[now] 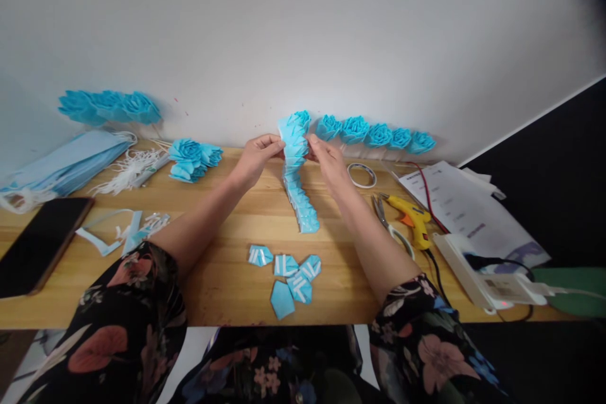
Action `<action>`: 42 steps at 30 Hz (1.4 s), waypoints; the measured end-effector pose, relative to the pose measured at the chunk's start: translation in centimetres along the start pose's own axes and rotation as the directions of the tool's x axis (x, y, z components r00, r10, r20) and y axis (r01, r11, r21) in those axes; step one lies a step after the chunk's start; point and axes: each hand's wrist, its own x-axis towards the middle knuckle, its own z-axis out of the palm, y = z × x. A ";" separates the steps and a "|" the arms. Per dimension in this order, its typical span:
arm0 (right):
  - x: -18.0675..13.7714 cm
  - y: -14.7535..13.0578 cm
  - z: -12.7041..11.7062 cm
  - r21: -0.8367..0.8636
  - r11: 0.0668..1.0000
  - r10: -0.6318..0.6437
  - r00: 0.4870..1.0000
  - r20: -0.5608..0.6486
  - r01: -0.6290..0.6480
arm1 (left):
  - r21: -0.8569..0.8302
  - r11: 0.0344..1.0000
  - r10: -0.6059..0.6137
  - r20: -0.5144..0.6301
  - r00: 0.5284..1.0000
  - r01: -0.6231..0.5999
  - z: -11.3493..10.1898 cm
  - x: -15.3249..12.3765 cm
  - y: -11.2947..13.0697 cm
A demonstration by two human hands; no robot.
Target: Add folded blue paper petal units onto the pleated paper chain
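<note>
A long strip of overlapping light-blue petals [295,164] hangs down the middle, its lower end at the table and its upper end bunched like a flower. My left hand [255,154] pinches the left edge of the strip near the top. On the right edge, my right hand [329,161] grips it at about the same height, some of its fingers hidden behind. Below the strip, several folded blue petals [284,265] lie on the wooden table [213,290], most with white tape stripes, one plain.
Finished blue flowers lean on the wall at left [111,107] and right [374,132]; more flowers [189,158] lie on the table. At left are blue masks [71,161] and a phone [40,246]. At right are a tape roll [362,167], scissors [380,209], yellow glue gun [416,221] and power strip [466,271].
</note>
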 end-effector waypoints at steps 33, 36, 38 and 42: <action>0.0 0.3 -0.1 -0.136 0.989 -0.057 0.998 -0.034 0.052 | -0.036 0.999 -0.032 0.048 0.998 0.033 -0.1 0.3 -0.5; 0.0 0.2 -0.2 -0.152 0.986 -0.069 0.996 -0.048 0.061 | 0.048 0.999 -0.015 0.078 0.997 0.011 0.0 0.1 -0.4; 0.0 0.1 -0.2 -0.157 0.986 -0.060 0.997 -0.051 0.052 | 0.109 0.994 -0.003 0.078 0.997 -0.006 0.1 -0.1 -0.2; -0.1 0.0 -0.1 -0.164 0.985 -0.057 0.997 -0.048 0.048 | 0.146 0.989 -0.007 0.062 0.998 -0.002 0.3 -0.3 0.4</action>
